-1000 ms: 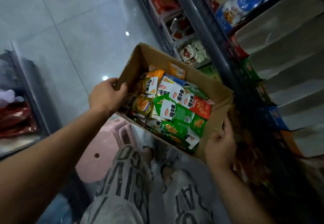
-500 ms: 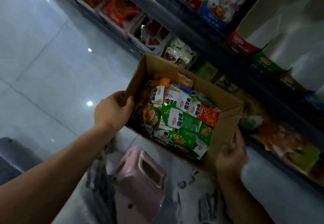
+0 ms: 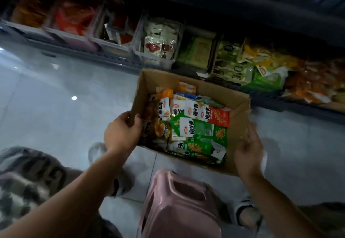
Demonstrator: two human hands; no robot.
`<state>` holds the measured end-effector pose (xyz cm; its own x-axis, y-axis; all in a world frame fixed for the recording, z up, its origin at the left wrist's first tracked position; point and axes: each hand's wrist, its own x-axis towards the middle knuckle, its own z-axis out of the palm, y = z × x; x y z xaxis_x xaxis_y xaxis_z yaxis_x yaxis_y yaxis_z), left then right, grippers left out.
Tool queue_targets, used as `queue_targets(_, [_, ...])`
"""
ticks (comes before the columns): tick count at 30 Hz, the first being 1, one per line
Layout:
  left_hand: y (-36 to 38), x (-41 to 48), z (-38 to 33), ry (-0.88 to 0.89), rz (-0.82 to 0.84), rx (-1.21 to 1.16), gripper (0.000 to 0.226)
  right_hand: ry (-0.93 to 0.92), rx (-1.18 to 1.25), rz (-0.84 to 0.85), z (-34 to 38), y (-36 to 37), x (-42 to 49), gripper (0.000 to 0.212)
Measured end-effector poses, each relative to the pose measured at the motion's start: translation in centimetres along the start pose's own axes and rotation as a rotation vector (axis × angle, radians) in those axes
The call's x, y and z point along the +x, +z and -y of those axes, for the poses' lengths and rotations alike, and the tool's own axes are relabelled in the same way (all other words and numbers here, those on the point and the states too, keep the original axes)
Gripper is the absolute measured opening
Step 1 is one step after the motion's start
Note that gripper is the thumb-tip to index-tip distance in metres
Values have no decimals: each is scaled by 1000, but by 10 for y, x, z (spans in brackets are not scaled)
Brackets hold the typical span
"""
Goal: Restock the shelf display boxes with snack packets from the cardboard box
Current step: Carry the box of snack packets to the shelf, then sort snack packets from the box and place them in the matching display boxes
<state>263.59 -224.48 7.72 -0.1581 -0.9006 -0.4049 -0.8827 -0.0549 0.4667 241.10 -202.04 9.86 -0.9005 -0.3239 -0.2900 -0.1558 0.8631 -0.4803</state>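
An open brown cardboard box [image 3: 239,107] hangs low over the floor, just in front of the bottom shelf. It is packed with green, red, orange and white snack packets [image 3: 194,125]. My left hand [image 3: 121,133] grips the box's left wall, thumb inside the rim. My right hand [image 3: 248,150] holds the box's near right corner from outside. Along the bottom shelf stand clear display boxes [image 3: 155,42] with white and red packets, and green and orange packets [image 3: 265,75] lie further right.
A pink plastic stool [image 3: 179,206] stands on the pale tiled floor right below the box. My patterned trouser legs and shoes show at the lower left and lower right. A dark shelf edge [image 3: 205,2] overhangs the bottom row.
The view has swung down and toward the bottom shelf. The box, held in both hands, has come lower and nearer the shelf front; the stool now lies directly beneath it.
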Motion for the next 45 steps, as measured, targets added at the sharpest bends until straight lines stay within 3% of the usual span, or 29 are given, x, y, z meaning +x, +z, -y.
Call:
queue_targets(11, [108, 16, 26, -67, -21, -18, 39, -114, 47, 5, -84, 73, 57, 70])
queue_targets(19, [126, 30, 40, -83, -121, -124, 39, -165, 90, 47, -86, 114, 81, 64])
queue_targets(34, [115, 46, 56, -31, 101, -261, 50, -211, -50, 257, -78, 117, 94, 80])
queue_targets(39, [109, 51, 54, -30, 144, -268, 50, -436, -331, 16, -44, 119, 92, 46])
queue_targets(41, [109, 51, 50, -3, 106, -256, 49, -492, -297, 83, -22, 121, 93, 37])
queue_targets(45, [109, 61, 33, 126, -38, -179, 52, -457, -254, 382, 1, 133, 103, 28])
